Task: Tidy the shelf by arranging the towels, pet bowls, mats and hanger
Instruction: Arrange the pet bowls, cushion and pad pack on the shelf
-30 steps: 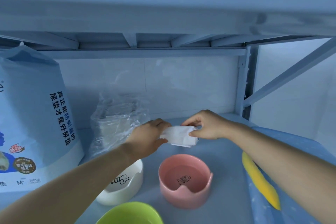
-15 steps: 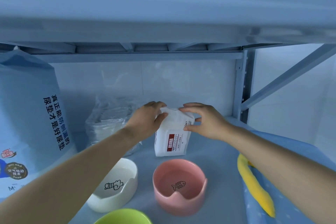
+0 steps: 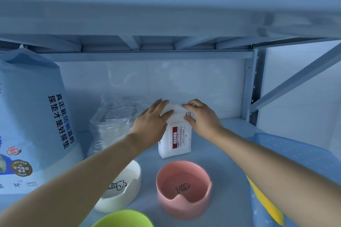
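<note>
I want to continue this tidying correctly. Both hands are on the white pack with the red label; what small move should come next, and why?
Probably let go, one hand at a time. The white soft pack with the red label already stands upright on the shelf board, behind the pink ceramic bowl. The left hand and right hand only steady its top.

A household storage corner given over to pet supplies is shown. A bolted metal shelf (image 3: 212,134) is set against a plain tiled wall (image 3: 193,83), with slotted uprights and a diagonal brace. On it are seen ceramic pet bowls with fish-bone motifs, a pink bowl (image 3: 183,189) and a white bowl (image 3: 121,188), beside a large pack of pet pads (image 3: 31,121) printed in Chinese.
</note>
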### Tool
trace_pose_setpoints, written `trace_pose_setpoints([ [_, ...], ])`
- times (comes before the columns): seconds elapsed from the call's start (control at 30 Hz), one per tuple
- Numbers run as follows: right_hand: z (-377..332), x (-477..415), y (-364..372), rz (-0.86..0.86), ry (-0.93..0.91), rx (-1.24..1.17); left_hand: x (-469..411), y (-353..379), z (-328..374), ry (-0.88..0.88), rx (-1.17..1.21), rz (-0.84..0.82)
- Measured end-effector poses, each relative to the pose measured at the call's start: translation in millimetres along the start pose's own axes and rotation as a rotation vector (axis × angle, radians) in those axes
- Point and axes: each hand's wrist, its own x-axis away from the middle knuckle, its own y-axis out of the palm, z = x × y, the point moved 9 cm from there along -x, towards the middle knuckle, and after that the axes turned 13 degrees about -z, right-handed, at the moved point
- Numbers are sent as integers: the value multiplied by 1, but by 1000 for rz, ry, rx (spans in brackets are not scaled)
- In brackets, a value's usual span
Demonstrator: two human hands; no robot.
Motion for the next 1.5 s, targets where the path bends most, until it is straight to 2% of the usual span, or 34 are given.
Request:
trace_pose_setpoints([
  [0.07,1,-4,5,-13,7,-52,-5,14,-9,-86,63,-142],
  [0.1,1,-5,7,-6,13,-87,-6,15,-9,-102,83,-162],
  [0.43,2,-3,4,37,35,-268,-2,11,-4,-128,158,-77],
  [0.57,1,7,1,82,22,-269,5,2,4,10,154,40],
  [0.73,8,5,-18,127,69,-355,-2,-12,2,4,188,92],
  [0.83,21,0,-12,50,187,-378,-10,-13,4,-29,174,47],
  [0.93,26,-1,-3,27,234,-401,-7,10,16,86,182,-53],
  [1.03,19,-6,3,-14,184,-375,3,37,6,29,142,-163],
  [1.23,-1,0,12,-43,6,-215,11,37,3,-38,133,-214],
  [1.37,-3,8,27,-180,6,-58,13,45,5,-54,100,-284],
  [1.5,-4,9,36,-272,18,-70,14,55,6,-49,133,-308],
])
